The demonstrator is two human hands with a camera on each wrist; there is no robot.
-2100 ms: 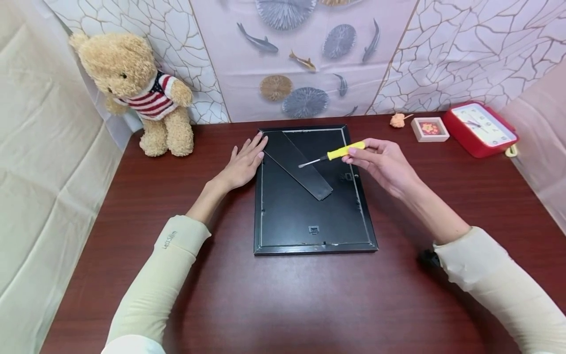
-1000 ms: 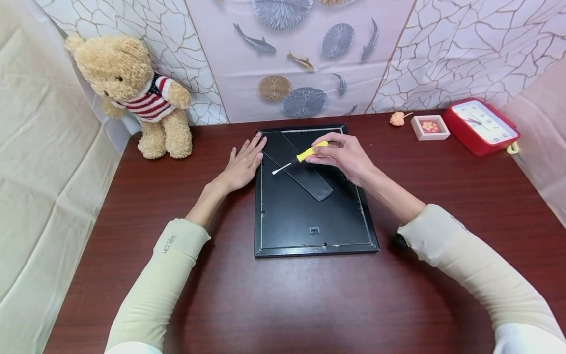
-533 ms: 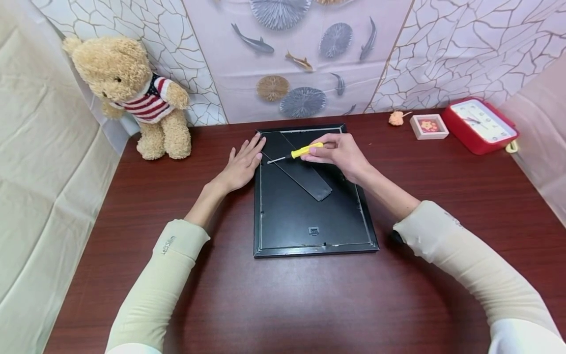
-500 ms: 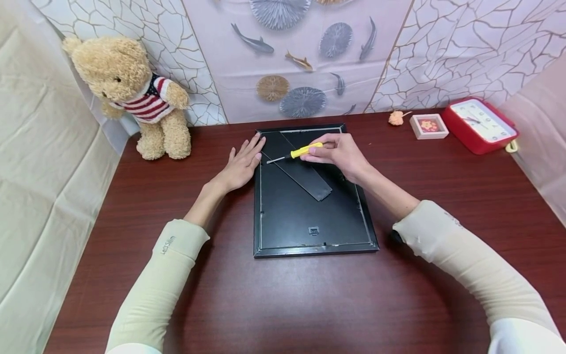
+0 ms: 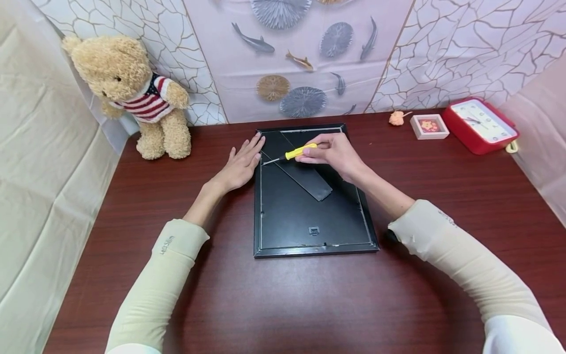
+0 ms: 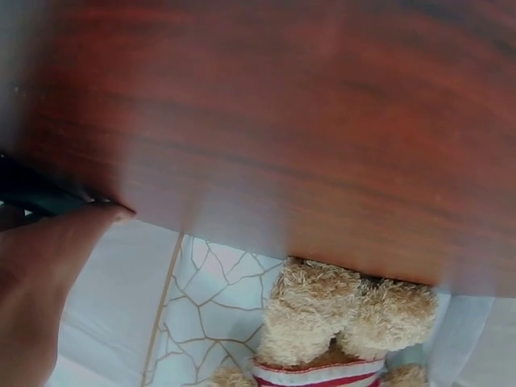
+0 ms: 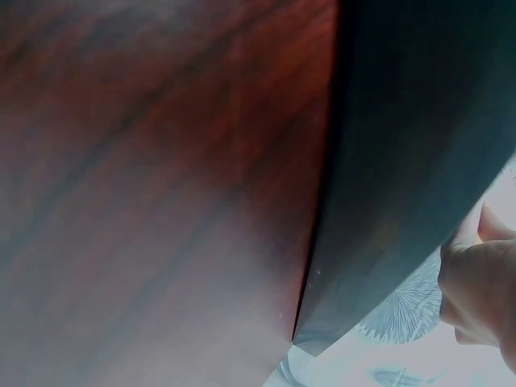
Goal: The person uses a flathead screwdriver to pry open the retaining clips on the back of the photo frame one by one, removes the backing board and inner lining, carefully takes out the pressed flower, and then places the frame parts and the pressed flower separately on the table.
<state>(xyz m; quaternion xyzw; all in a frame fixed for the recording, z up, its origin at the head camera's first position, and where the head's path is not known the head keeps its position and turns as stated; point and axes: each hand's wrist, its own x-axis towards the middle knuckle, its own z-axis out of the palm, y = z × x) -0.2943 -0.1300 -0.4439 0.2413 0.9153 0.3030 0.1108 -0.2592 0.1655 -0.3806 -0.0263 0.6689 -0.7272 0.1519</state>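
Note:
A black picture frame (image 5: pixel 292 211) lies back side up on the table, its slanted stand flap (image 5: pixel 309 179) flat against the backing. My right hand (image 5: pixel 333 155) pinches the yellow handle of a screwdriver (image 5: pixel 295 153) above the frame's upper half. The screwdriver's tip is at the left inner edge, by a small dark tab there. My left hand (image 5: pixel 239 166) lies with straight fingers along the upper left edge of the frame, fingertips touching it. In the right wrist view the frame (image 7: pixel 387 161) fills the right side, and my right hand (image 7: pixel 484 290) shows partly.
A teddy bear (image 5: pixel 128 93) in a striped sweater stands at the back left. Along the back right are a small orange pompom (image 5: pixel 396 118), a pink-edged box (image 5: pixel 429 127) and a red clock (image 5: pixel 481 126). A patterned backdrop (image 5: pixel 305 59) rises behind the table (image 5: pixel 283 305).
My right hand has carried the screwdriver leftward across the frame, and its tip has come to the left inner edge. My left hand has stayed on the frame's edge.

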